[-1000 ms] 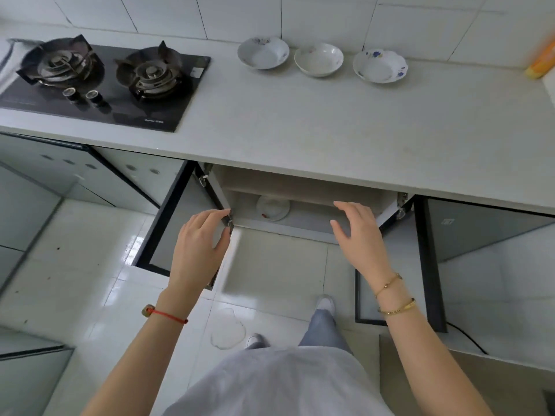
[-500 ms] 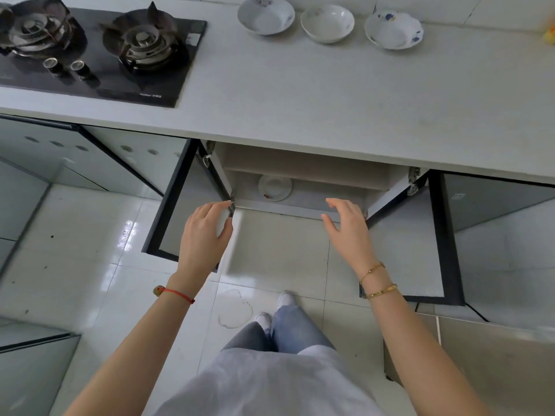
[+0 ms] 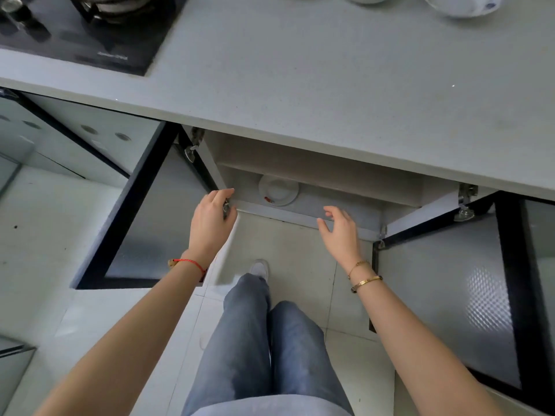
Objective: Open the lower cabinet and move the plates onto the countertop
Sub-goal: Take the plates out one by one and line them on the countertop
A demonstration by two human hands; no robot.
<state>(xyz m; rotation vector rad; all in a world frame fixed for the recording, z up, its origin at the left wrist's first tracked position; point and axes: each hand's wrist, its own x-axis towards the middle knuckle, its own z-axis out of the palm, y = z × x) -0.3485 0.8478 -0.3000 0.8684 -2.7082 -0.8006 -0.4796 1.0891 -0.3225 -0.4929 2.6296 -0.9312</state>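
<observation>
Doors stand swung wide on the lower cabinet (image 3: 345, 187): the left door (image 3: 144, 217) and the right door (image 3: 450, 289), both dark-framed with frosted panels, angle out over the pale tiled floor (image 3: 60, 223). Inside, on the cabinet's bottom shelf toward its left side, sits a white plate (image 3: 278, 190) with a small red mark near its front rim; whether it is one plate or a stack cannot be told from here.

The person's left hand (image 3: 211, 225) reaches to the cabinet's front left corner, fingers loosely curled and close together beside the lower hinge, holding nothing; whether it touches the frame cannot be told. A red cord bracelet (image 3: 189, 262) circles that wrist. The right hand (image 3: 341, 232) hovers at the front edge of the shelf, right of the plate and apart from it, fingers slightly spread and bent, empty. Two gold bangles (image 3: 365, 276) sit on that wrist.

Above, the grey countertop (image 3: 300, 85) carries a black gas hob (image 3: 90, 31) at the far left and, at the top edge, the rims of white bowls (image 3: 462, 6). Blue jeans (image 3: 261, 340) and a white shoe (image 3: 259, 269) show below the arms.
</observation>
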